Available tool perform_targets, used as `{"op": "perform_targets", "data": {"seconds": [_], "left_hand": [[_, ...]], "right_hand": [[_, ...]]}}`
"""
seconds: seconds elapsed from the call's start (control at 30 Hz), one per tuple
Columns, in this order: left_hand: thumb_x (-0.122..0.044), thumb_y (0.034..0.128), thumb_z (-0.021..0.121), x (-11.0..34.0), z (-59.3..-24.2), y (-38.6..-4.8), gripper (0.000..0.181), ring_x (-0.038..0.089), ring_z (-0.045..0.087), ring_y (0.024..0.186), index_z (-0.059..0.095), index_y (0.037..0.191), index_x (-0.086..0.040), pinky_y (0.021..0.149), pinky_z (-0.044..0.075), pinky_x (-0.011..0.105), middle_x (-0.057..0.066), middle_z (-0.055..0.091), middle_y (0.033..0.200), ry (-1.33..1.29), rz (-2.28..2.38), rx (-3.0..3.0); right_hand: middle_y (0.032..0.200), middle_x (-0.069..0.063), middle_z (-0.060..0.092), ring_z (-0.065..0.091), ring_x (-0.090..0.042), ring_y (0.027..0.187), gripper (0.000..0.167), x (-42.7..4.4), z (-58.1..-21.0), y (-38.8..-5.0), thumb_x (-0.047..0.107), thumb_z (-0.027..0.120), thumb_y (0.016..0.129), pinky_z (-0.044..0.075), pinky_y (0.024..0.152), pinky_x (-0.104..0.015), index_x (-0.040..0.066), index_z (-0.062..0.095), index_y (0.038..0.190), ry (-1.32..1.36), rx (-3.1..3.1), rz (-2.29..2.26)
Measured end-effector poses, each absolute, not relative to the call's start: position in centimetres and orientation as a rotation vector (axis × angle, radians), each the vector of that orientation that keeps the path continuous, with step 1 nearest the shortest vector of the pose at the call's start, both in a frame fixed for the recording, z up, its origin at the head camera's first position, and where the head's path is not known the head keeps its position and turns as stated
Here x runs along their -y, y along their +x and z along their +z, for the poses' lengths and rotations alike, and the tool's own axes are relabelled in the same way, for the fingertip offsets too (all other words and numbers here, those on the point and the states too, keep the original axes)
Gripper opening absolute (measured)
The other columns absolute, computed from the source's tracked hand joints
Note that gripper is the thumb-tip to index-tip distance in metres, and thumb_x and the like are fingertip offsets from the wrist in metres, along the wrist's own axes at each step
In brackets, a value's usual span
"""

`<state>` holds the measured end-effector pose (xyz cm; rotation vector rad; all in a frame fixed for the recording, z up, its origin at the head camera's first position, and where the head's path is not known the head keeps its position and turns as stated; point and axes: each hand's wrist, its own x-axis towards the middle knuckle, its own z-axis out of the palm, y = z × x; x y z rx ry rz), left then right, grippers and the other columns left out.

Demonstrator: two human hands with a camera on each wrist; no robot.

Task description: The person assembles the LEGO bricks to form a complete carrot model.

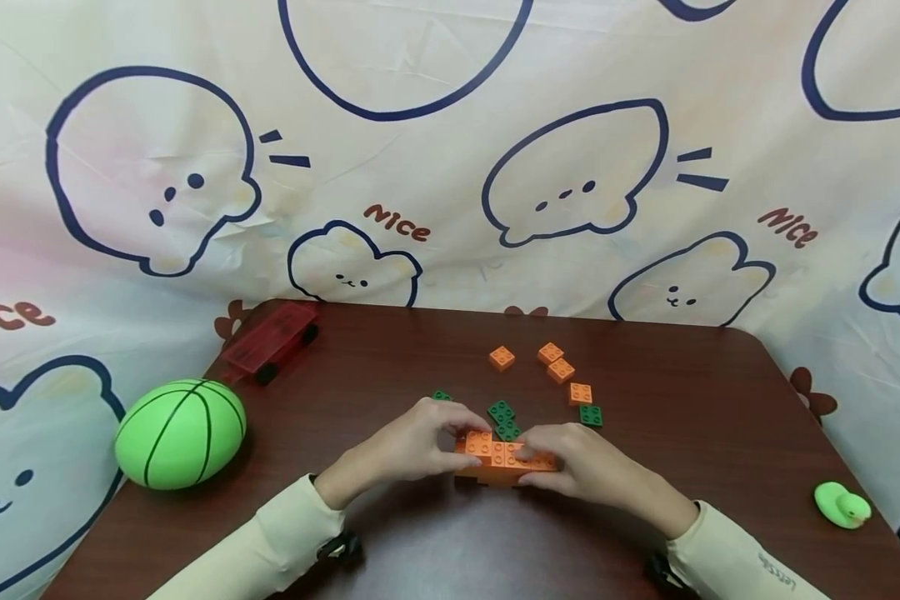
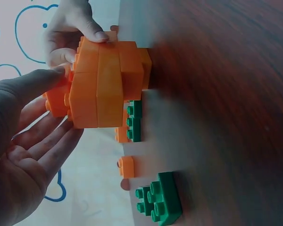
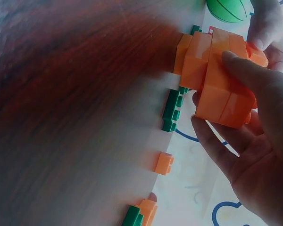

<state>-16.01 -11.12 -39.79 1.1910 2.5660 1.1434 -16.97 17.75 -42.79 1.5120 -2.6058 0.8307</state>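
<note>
A stepped stack of orange building bricks (image 1: 502, 473) stands on the table in front of the person, narrower at its base than higher up. My left hand (image 1: 427, 442) pinches a small orange brick (image 2: 60, 96) on the left part of its top, thumb in front and fingers behind. At the stack's right end my right hand (image 1: 581, 458) grips the upper bricks between thumb and fingers, as the right wrist view also shows. Just behind the stack lie two green bricks (image 1: 501, 411), partly covered by it and the right hand.
Several loose orange bricks (image 1: 561, 370) and a green brick (image 1: 590, 415) lie farther back; another green one (image 1: 441, 396) peeks out behind the left hand. On the left are a green ball (image 1: 182, 433) and a red toy vehicle (image 1: 273, 337). A green toy duck (image 1: 842, 505) sits far right.
</note>
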Motion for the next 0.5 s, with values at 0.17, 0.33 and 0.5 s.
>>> {"op": "perform_targets", "data": {"seconds": [0.17, 0.33, 0.5], "left_hand": [[-0.018, 0.089, 0.082, 11.1, -40.2, -15.9, 0.031, 0.003, 0.064, 0.09, 0.075, 0.119, -0.012, 0.08, 0.062, 0.035, -0.002, 0.075, 0.107, 1.176, 1.169, -2.567], [-0.02, 0.0914, 0.08, 11.1, -40.7, -15.7, 0.034, 0.004, 0.063, 0.089, 0.074, 0.123, -0.007, 0.08, 0.063, 0.033, 0.001, 0.075, 0.108, 1.159, 1.213, -2.534], [-0.02, 0.0889, 0.082, 11.4, -41.3, -15.3, 0.046, 0.007, 0.069, 0.097, 0.069, 0.131, -0.007, 0.08, 0.062, 0.029, 0.004, 0.074, 0.12, 1.193, 1.194, -2.541]], "right_hand": [[0.104, 0.011, 0.074, 0.063, 0.003, 0.088, 0.02, -17.8, -42.9, -17.0, 0.035, 0.078, 0.092, 0.057, 0.076, -0.021, 0.023, 0.072, 0.107, 1.503, 2.614, 0.844], [0.105, 0.01, 0.075, 0.065, 0.002, 0.09, 0.019, -17.9, -43.1, -17.1, 0.035, 0.077, 0.093, 0.058, 0.077, -0.022, 0.023, 0.072, 0.107, 1.513, 2.598, 0.865], [0.107, 0.008, 0.075, 0.068, -0.001, 0.093, 0.017, -17.9, -43.2, -17.2, 0.034, 0.077, 0.093, 0.059, 0.078, -0.023, 0.023, 0.072, 0.105, 1.527, 2.561, 0.876]]}}
